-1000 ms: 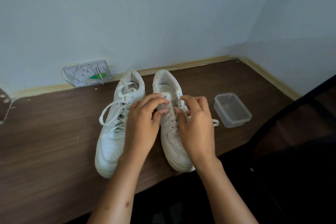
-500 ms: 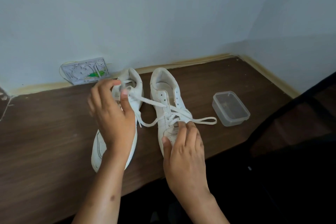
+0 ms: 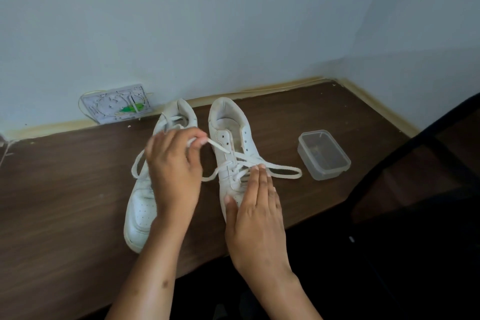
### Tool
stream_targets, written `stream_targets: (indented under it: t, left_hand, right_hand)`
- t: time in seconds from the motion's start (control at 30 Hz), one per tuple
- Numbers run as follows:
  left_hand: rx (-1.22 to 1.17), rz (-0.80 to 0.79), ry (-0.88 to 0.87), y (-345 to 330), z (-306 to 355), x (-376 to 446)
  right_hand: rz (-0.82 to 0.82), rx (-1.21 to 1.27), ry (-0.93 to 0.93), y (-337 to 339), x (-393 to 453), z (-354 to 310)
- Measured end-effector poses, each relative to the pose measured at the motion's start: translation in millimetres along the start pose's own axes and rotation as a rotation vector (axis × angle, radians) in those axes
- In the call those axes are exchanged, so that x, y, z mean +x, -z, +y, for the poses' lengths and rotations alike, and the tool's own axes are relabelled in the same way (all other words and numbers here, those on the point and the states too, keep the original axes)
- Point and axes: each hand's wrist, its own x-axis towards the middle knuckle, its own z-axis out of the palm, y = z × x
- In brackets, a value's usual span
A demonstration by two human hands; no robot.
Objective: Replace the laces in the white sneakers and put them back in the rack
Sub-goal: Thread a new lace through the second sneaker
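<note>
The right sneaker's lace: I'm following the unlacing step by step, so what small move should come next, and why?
Probably keep drawing the lace out of its eyelet. The left hand pinches its end beside the right sneaker, whose top eyelets are already empty; the right hand lies flat on the toe, steadying it. Lower crossings remain threaded.

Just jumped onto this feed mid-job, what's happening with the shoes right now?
A person is unlacing the right sneaker on the wooden table. The left hand pinches one end of its lace and draws it out sideways, while the right hand lies flat on the toe, steadying the shoe. The upper eyelets are already bare. The left sneaker still has its lace. A clear plastic container sits to the right.
</note>
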Motion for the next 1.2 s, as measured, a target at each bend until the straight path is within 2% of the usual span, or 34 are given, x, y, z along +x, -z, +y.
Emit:
stream_targets:
  t: [0.1, 0.17, 0.23, 0.4, 0.53, 0.63, 0.73, 0.83, 0.9, 1.03, 1.1, 1.2]
  left_hand:
    - [0.024, 0.138, 0.099, 10.8, -10.8, 6.7]
    - [0.071, 0.151, 0.134, 15.1, -16.5, 8.3]
    - [0.069, 0.089, 0.088, 14.7, -17.5, 8.9]
    - [0.026, -0.220, -0.202, -1.9, -3.3, -0.3]
    - [0.040, -0.218, -0.219, -6.7, 0.9, -4.9]
    - [0.125, -0.100, -0.110, -0.4, -1.6, -0.3]
    - [0.223, 0.079, 0.112, 13.5, -12.4, 5.3]
    - [0.281, 0.126, 0.255, 25.0, -22.3, 7.8]
    - [0.246, 0.081, 0.202, 23.9, -22.5, 8.3]
    - [0.135, -0.157, -0.112, 7.0, -9.8, 5.6]
    - [0.105, -0.237, -0.190, -0.1, 0.0, 0.2]
    - [0.109, -0.187, -0.200, -1.4, 3.5, -1.2]
  right_hand:
    - [-0.086, 0.013, -0.007, 10.9, 5.1, 4.7]
    - [-0.137, 0.025, -0.020, 13.3, 9.1, 9.0]
    - [-0.133, 0.022, -0.018, 12.1, 10.3, 10.6]
    - [-0.103, 0.021, -0.017, 6.1, 9.3, 9.8]
    - [-0.109, 0.013, -0.029, 6.9, 9.6, 8.5]
    - [-0.138, 0.031, -0.041, 13.1, 9.8, 7.3]
    - [-0.186, 0.054, -0.090, 20.9, 8.0, 5.3]
    - [-0.209, 0.059, -0.116, 21.4, 7.4, 4.2]
    - [-0.213, 0.053, -0.115, 20.2, 8.3, 4.3]
    - [-0.219, 0.046, -0.112, 20.1, 9.4, 3.8]
    - [-0.222, 0.045, -0.111, 20.0, 9.3, 3.6]
    - [-0.226, 0.053, -0.115, 20.9, 8.9, 3.3]
